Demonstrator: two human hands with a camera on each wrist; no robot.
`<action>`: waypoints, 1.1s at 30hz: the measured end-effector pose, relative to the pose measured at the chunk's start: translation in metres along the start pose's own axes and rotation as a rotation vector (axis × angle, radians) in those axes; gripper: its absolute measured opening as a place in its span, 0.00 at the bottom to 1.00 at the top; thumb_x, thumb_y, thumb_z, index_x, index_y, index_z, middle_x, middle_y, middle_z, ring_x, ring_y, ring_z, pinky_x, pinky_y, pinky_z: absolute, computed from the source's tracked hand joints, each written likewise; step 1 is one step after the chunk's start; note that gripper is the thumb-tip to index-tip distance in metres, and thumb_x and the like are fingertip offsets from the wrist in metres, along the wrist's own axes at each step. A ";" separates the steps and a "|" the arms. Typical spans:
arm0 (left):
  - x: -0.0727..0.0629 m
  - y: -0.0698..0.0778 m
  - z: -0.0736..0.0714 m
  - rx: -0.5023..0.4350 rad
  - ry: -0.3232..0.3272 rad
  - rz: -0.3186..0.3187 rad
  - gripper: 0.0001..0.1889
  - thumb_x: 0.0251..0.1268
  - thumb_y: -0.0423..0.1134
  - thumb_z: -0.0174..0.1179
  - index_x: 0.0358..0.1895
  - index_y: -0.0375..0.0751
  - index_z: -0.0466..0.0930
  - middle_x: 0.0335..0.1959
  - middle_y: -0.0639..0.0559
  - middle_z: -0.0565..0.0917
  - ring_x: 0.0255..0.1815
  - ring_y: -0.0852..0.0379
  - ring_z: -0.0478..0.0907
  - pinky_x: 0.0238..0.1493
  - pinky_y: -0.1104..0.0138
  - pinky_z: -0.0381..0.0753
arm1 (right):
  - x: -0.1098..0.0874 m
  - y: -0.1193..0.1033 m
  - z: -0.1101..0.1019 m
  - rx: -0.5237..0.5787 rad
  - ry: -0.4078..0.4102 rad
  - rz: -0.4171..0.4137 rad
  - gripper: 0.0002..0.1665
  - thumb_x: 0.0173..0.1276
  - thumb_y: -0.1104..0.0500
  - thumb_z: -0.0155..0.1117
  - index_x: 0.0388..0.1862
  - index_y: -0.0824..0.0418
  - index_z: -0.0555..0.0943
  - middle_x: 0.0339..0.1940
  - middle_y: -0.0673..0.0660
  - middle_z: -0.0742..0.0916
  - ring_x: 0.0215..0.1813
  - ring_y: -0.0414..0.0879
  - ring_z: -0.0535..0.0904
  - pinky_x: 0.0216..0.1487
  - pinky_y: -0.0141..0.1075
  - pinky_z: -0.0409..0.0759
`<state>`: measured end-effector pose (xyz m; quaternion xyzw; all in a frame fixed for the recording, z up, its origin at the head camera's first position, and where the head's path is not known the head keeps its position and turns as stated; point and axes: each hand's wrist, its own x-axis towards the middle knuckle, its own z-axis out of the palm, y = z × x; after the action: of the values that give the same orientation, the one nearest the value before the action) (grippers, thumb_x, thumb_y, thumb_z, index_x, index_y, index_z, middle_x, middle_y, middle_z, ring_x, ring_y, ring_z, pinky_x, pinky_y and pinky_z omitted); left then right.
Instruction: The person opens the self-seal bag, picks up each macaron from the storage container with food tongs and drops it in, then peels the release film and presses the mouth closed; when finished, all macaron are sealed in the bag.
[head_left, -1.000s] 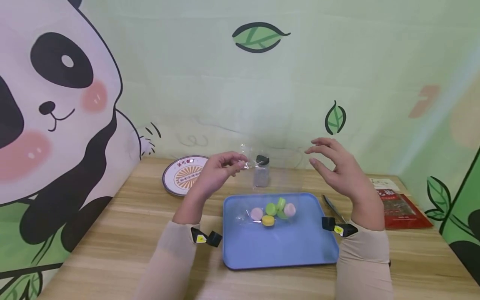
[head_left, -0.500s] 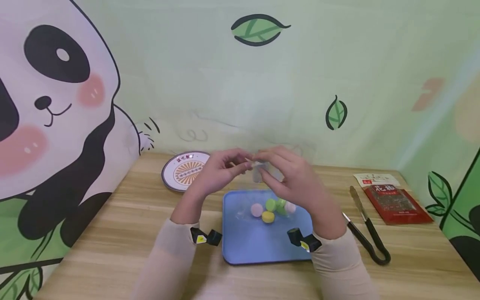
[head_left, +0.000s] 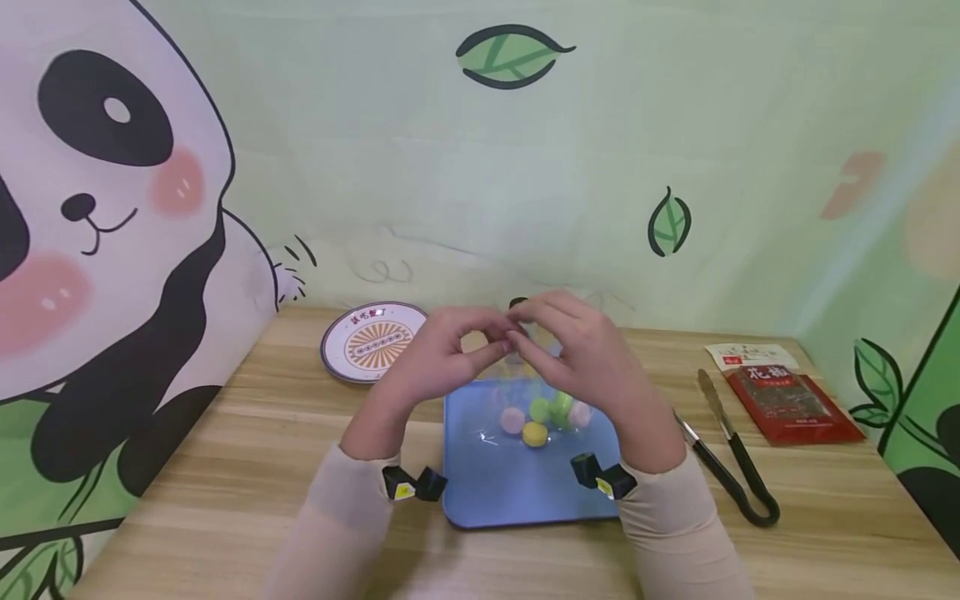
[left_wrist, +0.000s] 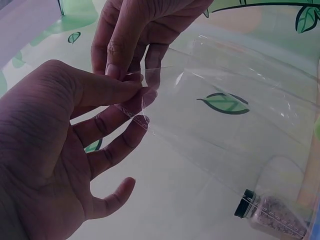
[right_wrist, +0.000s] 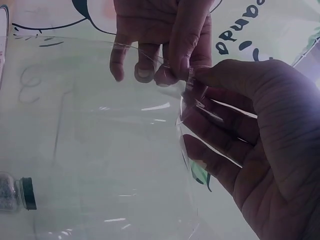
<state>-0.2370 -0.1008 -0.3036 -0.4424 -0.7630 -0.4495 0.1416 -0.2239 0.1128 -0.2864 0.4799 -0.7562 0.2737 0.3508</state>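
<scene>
In the head view, my left hand and right hand meet above the far edge of a blue tray. Thumb and fingers of both pinch the top edge of a clear plastic bag, close together. The bag hangs down toward several macaron-like sweets on the tray: a yellow one, a pink one and a green one among them. Clear film glints around these; I cannot tell for sure whether they lie inside it. In the left wrist view, the bag's sheet spreads away from the fingertips.
Behind the hands stands a small clear jar with a dark cap. A patterned plate lies back left. To the right are black-handled tongs and a red packet with a white one. A printed backdrop rises behind the table.
My right hand has moved left from its spread pose in the air to meet the left hand, and now pinches the bag's edge too. The left hand keeps its hold.
</scene>
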 end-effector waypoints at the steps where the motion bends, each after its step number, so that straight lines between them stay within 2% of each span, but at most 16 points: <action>1: 0.000 0.000 0.000 0.005 -0.002 0.008 0.06 0.68 0.33 0.64 0.43 0.47 0.87 0.37 0.62 0.87 0.38 0.63 0.82 0.47 0.61 0.81 | 0.000 0.000 0.000 0.002 -0.001 -0.002 0.11 0.63 0.65 0.73 0.44 0.64 0.85 0.40 0.56 0.87 0.46 0.48 0.84 0.48 0.41 0.83; 5: 0.000 0.000 -0.001 0.015 -0.014 0.024 0.07 0.68 0.32 0.64 0.44 0.46 0.87 0.35 0.60 0.87 0.38 0.63 0.81 0.46 0.62 0.81 | 0.001 0.000 -0.001 0.005 0.004 -0.006 0.10 0.62 0.65 0.73 0.43 0.64 0.85 0.39 0.56 0.87 0.44 0.48 0.84 0.46 0.40 0.84; 13: -0.002 0.002 -0.001 0.054 -0.014 -0.001 0.08 0.67 0.32 0.65 0.46 0.45 0.87 0.33 0.61 0.86 0.37 0.64 0.81 0.45 0.63 0.80 | 0.000 -0.002 -0.001 -0.016 0.038 -0.005 0.09 0.61 0.66 0.74 0.40 0.63 0.85 0.38 0.56 0.88 0.43 0.48 0.85 0.42 0.40 0.84; 21: -0.002 0.006 -0.001 0.118 -0.017 0.008 0.07 0.67 0.33 0.65 0.46 0.45 0.87 0.32 0.61 0.85 0.35 0.66 0.80 0.41 0.65 0.80 | 0.001 -0.003 -0.001 -0.034 0.041 -0.020 0.09 0.60 0.66 0.75 0.39 0.63 0.85 0.36 0.55 0.88 0.41 0.48 0.85 0.40 0.39 0.84; 27: -0.002 0.008 -0.002 0.118 -0.018 -0.010 0.06 0.67 0.33 0.65 0.43 0.46 0.87 0.33 0.62 0.86 0.36 0.66 0.80 0.41 0.65 0.80 | 0.002 -0.003 0.001 -0.033 0.024 -0.027 0.08 0.61 0.66 0.75 0.39 0.63 0.85 0.35 0.55 0.87 0.41 0.47 0.84 0.42 0.39 0.84; 33: -0.002 0.013 -0.004 0.120 -0.057 -0.048 0.09 0.66 0.33 0.65 0.48 0.43 0.87 0.34 0.61 0.86 0.35 0.65 0.80 0.39 0.66 0.80 | 0.001 -0.003 0.003 -0.060 0.013 -0.036 0.09 0.61 0.65 0.74 0.39 0.64 0.85 0.35 0.55 0.87 0.39 0.47 0.84 0.39 0.37 0.84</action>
<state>-0.2263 -0.1027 -0.2959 -0.4274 -0.8028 -0.3931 0.1353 -0.2219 0.1091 -0.2873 0.4808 -0.7531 0.2475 0.3748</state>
